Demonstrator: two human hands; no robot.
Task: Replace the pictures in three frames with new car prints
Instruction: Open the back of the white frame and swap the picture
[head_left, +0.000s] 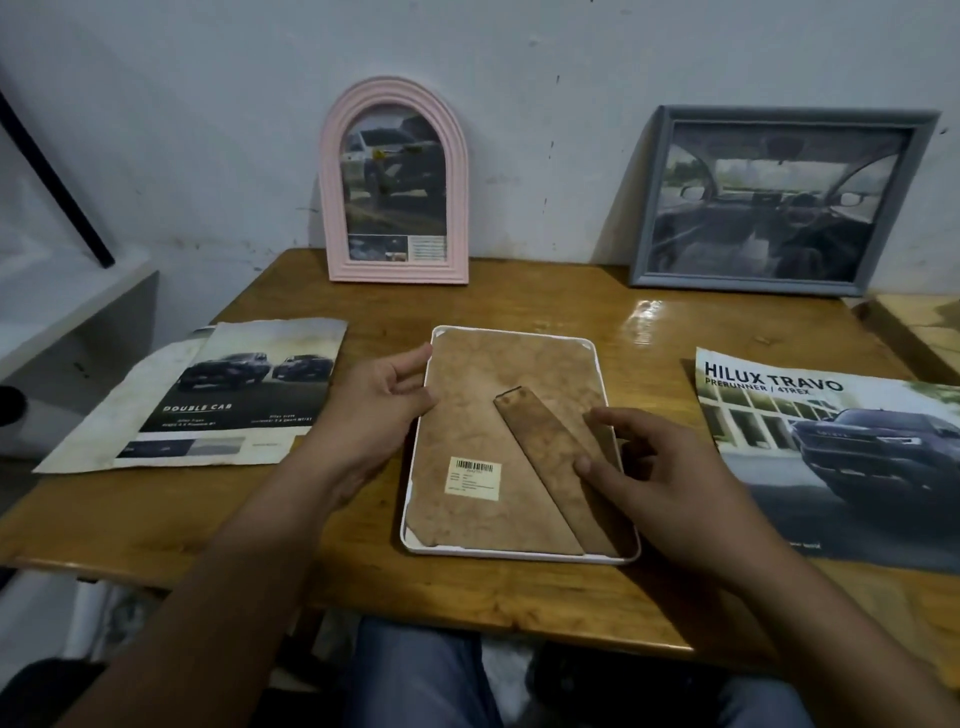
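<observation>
A white frame (511, 555) lies face down at the table's middle, its brown backing board (467, 395) and stand leg (545, 452) facing up. My left hand (382, 400) sits at the frame's left edge, fingers loosely curled, thumb and fingertips touching the rim. My right hand (660, 467) rests with straight fingers on the stand leg and the board's right side. A pink arched frame (395, 93) and a grey rectangular frame (779, 117) lean on the wall, each with a car picture. A "Double Cab" print (244, 389) lies left, a "Hilux Travo" print (841, 457) right.
The wooden table (519, 306) stands against a white wall. A white shelf with a black bar (52, 182) is at the far left. Another wooden surface (930, 322) adjoins at the right. My knees show under the front edge.
</observation>
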